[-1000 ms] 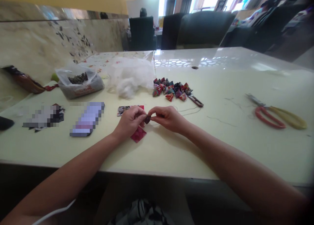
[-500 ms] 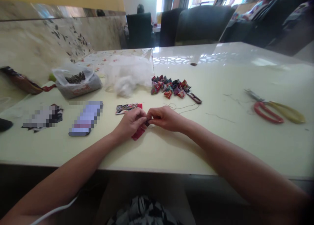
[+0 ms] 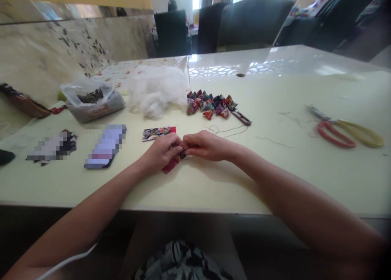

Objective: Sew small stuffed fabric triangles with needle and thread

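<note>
Pinched together at the table's middle, my left hand (image 3: 165, 149) and my right hand (image 3: 203, 145) hold a small red and dark fabric piece (image 3: 171, 165) between their fingertips. Its red end hangs below my left fingers; the part at the fingertips is mostly covered. A patterned fabric strip (image 3: 155, 133) lies just behind my left hand. Beyond my right hand, several small stuffed fabric pieces (image 3: 209, 105) form a cluster, with thread snips (image 3: 242, 118) beside it. Loose thread (image 3: 227, 132) curls in front of them. Whether a needle is held is too small to tell.
On the table (image 3: 201, 194) are a phone (image 3: 106, 145), fabric scraps (image 3: 53, 145), a bag of dark material (image 3: 93, 103) and white stuffing (image 3: 154, 105) on the left. Scissors (image 3: 342, 129) lie right. Chairs (image 3: 253, 23) and people are beyond.
The view has shifted slightly. Both hands stay together on the fabric, with its red end now a little more covered and the fingers hardly moved.
</note>
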The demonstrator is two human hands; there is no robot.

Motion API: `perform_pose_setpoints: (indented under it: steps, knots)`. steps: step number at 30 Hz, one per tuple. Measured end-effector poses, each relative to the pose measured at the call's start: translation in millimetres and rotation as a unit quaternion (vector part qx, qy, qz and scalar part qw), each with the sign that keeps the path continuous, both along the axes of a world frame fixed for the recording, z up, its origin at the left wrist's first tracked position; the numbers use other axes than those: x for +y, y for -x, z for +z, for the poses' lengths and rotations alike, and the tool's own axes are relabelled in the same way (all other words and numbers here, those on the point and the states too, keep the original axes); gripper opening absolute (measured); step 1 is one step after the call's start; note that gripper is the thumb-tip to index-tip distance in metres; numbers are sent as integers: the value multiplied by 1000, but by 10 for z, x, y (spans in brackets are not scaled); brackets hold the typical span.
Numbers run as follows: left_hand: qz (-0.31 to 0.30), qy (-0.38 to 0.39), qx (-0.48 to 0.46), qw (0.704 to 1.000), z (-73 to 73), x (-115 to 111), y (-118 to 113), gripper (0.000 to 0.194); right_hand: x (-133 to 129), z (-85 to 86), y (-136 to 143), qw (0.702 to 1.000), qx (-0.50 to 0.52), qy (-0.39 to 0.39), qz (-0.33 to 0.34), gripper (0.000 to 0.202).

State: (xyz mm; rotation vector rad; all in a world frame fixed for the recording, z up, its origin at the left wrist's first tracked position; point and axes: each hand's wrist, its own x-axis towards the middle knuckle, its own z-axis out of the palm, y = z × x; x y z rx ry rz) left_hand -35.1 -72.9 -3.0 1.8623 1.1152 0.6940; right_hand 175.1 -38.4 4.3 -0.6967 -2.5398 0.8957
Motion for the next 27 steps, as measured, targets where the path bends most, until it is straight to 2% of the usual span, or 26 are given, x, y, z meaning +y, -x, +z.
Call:
perform_pose_setpoints:
  steps: [4,9,12,15,18,22,27]
  knots:
    - [-5,-34,6,999,9,9,-2,11,-2,-1,3,1000,22,-4,-15,11]
    - [57,-106,17,993,-7,34,9,12,53,-9,-37,989,92,31,-115,8]
    - [74,-135,19,988,-9,34,6,13,65,-25,-37,987,97,46,-120,15]
    - [63,-120,4,991,-26,23,2,13,37,-61,11,988,93,36,-115,17]
    - [54,-73,-32,995,-59,11,-5,15,-9,-74,62,991,80,3,-110,13]
    - [71,-28,-67,995,-81,3,-25,17,-65,-48,92,987,61,-45,-139,19]
    - [73,-55,-72,993,-64,13,-26,18,-116,-56,128,981,54,-62,-177,18]
